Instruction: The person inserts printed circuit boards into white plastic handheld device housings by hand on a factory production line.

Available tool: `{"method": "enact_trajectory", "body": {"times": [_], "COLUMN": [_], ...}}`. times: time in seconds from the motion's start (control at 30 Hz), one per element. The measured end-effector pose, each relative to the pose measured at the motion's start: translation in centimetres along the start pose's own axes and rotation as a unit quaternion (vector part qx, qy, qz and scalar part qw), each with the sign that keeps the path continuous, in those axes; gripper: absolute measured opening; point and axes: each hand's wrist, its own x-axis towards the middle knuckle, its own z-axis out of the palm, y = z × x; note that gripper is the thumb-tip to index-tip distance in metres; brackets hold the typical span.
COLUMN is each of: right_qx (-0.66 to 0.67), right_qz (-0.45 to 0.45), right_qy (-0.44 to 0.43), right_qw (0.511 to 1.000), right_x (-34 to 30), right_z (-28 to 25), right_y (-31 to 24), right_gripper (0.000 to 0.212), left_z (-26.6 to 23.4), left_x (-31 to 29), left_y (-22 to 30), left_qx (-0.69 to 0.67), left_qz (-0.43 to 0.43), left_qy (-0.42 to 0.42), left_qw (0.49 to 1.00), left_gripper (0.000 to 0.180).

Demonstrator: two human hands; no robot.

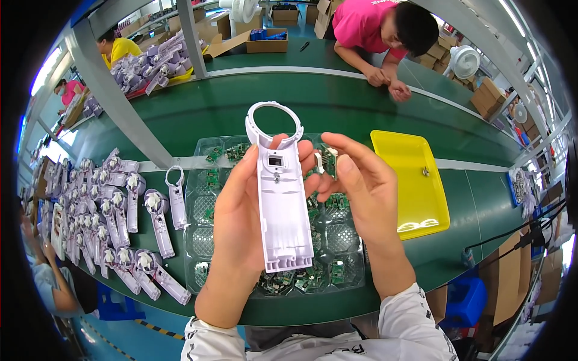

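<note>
My left hand (pixel 236 201) is wrapped around a pale lavender plastic housing shell (pixel 285 213), with its hollow inner side facing me. The shell has a ring at its top, a small square window below it and a long straight handle. Just right of the shell, my right hand (pixel 370 189) pinches a small green circuit board (pixel 329 160) with a white part on it between thumb and fingers. Under both hands lies a clear plastic tray (pixel 200 240) with several green circuit boards in its compartments.
At right, a yellow tray (pixel 415 198) holds a small metal piece (pixel 426 171). Many lavender assemblies (pixel 158 222) cover the left of the green bench, beside one ring-headed shell (pixel 176 201). A metal post (pixel 114 90) rises there. Across the bench, a person in pink (pixel 367 30) works.
</note>
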Motion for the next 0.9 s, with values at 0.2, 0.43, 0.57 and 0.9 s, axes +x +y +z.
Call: {"method": "enact_trajectory", "body": {"times": [0.2,0.43,0.57,0.9], "right_qx": [-0.251,-0.261,-0.22,-0.165], "right_qz": [-0.152,-0.18,-0.146,-0.098], "right_qy": [0.011,-0.038,-0.076,-0.09], "right_qw": [0.956,0.948,0.961,0.977], "right_x": [0.7,1.0,0.7,0.3], "right_z": [0.0,-1.0,-1.3,-1.3], "right_y": [0.3,0.4,-0.2,-1.2], "right_gripper": [0.028,0.031,0.034,0.035], "left_z": [-0.1,-0.4,-0.8,0.6], "left_x": [0.8,0.9,0.9,-0.1], "left_y": [-0.2,-0.3,-0.2,-0.6], "left_qx": [-0.003,-0.022,-0.037,0.01], "left_qz": [-0.008,-0.006,-0.016,0.012], "left_qy": [0.013,0.028,-0.012,0.019], "left_qw": [1.0,0.999,0.999,1.0], "left_gripper": [0.038,0.037,0.038,0.039]}}
